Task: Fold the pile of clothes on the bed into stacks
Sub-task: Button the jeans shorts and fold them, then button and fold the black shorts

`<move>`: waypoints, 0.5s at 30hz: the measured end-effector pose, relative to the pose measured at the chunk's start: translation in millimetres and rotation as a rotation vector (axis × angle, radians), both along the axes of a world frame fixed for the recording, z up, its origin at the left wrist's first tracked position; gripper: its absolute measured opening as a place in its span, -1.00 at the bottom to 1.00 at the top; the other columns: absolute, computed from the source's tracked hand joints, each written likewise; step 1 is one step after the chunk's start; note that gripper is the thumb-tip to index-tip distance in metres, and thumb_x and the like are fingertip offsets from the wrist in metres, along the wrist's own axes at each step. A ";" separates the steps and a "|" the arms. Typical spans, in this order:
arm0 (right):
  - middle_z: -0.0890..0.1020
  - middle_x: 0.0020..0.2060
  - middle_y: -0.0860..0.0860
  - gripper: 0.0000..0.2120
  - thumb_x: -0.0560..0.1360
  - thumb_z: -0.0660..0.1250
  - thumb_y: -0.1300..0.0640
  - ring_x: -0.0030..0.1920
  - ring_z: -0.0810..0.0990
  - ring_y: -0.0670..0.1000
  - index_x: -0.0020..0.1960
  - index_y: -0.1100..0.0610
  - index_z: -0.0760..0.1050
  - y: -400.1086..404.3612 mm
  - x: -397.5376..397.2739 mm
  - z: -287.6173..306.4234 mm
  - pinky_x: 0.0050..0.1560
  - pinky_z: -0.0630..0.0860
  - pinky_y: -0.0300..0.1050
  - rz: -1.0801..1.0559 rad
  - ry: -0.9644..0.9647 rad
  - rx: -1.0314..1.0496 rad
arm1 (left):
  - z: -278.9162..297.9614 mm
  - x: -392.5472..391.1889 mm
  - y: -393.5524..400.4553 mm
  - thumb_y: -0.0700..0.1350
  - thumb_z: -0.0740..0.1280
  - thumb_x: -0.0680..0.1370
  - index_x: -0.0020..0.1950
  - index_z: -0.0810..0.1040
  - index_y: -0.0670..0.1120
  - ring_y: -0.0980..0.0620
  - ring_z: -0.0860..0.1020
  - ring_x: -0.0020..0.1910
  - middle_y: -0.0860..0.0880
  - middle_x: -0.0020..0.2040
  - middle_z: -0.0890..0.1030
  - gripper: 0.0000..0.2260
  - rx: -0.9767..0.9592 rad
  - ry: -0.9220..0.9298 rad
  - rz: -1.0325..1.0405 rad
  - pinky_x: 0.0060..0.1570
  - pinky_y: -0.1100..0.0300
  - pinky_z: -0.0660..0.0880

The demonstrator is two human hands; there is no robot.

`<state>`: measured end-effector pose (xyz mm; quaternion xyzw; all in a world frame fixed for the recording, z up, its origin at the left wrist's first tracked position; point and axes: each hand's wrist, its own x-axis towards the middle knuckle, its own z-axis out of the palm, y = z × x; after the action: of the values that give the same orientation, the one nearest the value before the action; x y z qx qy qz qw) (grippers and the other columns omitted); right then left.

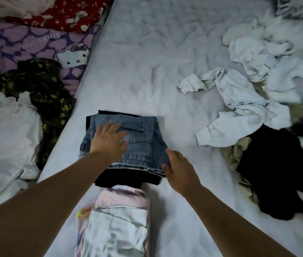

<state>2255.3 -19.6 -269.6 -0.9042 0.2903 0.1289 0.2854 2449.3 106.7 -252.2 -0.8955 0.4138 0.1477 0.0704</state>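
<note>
On the bed (pixel 174 58), white sheet, loose pile of clothes (pixel 258 101) at right, mostly white tops with a black garment (pixel 273 173) at its near end. Folded jeans (pixel 145 143) sit centre on a folded black item (pixel 126 179), forming a stack. Pale pink-white folded garment (pixel 119 219) just in front, touching the stack. Left hand (pixel 110 141) flat on jeans, fingers straight, grip open. Right hand (pixel 178 169) at jeans' near right corner, thumb touching the edge, fingers relaxed, holding nothing.
</note>
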 end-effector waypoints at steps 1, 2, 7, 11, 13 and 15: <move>0.32 0.40 0.10 -0.53 0.62 0.11 0.03 0.34 0.35 0.11 0.49 0.13 0.15 -5.4 -10.7 3.9 0.32 0.30 -0.06 -0.023 -0.006 -0.010 | 5.1 -13.5 -8.3 0.10 0.12 0.61 0.44 0.31 0.08 -0.02 0.06 0.51 0.00 0.53 0.15 -0.60 -0.049 0.041 -0.016 0.46 0.05 -0.02; 0.34 0.38 0.09 -0.54 0.62 0.12 0.04 0.33 0.36 0.10 0.48 0.12 0.18 -11.5 -21.1 7.9 0.31 0.31 -0.07 -0.045 -0.010 -0.018 | 8.7 -27.8 -16.5 0.09 0.13 0.61 0.44 0.31 0.07 -0.01 0.07 0.50 0.00 0.53 0.15 -0.60 -0.074 0.094 -0.025 0.45 0.07 0.00; 0.42 0.30 0.09 -0.60 0.58 0.21 0.05 0.29 0.42 0.09 0.37 0.17 0.37 -57.2 -81.1 23.6 0.24 0.35 -0.09 -0.194 -0.023 -0.060 | 15.5 -109.0 -63.1 0.00 0.20 0.59 0.35 0.43 -0.01 -0.02 0.33 0.37 -0.02 0.38 0.38 -0.66 -0.179 0.327 -0.066 0.27 0.17 0.28; 0.52 0.09 0.15 -0.61 0.51 0.18 -0.03 0.13 0.51 0.16 0.11 0.26 0.53 -106.9 -142.9 27.9 0.02 0.41 -0.08 -0.340 -0.011 -0.069 | 12.1 -177.2 -98.2 0.06 0.16 0.61 0.42 0.33 0.07 0.07 0.30 0.38 0.08 0.41 0.32 -0.63 -0.160 0.432 -0.138 0.29 0.22 0.28; 0.51 0.12 0.13 -0.68 0.54 0.23 0.06 0.14 0.50 0.13 0.16 0.25 0.51 -131.5 -176.5 26.5 0.08 0.43 -0.05 -0.419 0.001 -0.084 | 7.7 -209.5 -118.9 0.08 0.15 0.61 0.43 0.32 0.09 0.09 0.30 0.38 0.09 0.43 0.30 -0.62 -0.157 0.448 -0.179 0.30 0.26 0.26; 0.51 0.15 0.12 -0.70 0.54 0.26 0.11 0.18 0.48 0.12 0.21 0.23 0.50 -153.5 -206.9 21.8 0.12 0.42 -0.04 -0.453 0.009 -0.129 | 2.7 -238.1 -140.8 0.08 0.15 0.61 0.42 0.33 0.10 0.10 0.32 0.37 0.10 0.43 0.31 -0.62 -0.160 0.459 -0.194 0.30 0.21 0.29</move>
<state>2048.4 -173.0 -247.8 -0.8318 0.4947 0.0466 0.2473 2211.2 -34.1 -249.5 -0.7973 0.5135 0.3064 -0.0827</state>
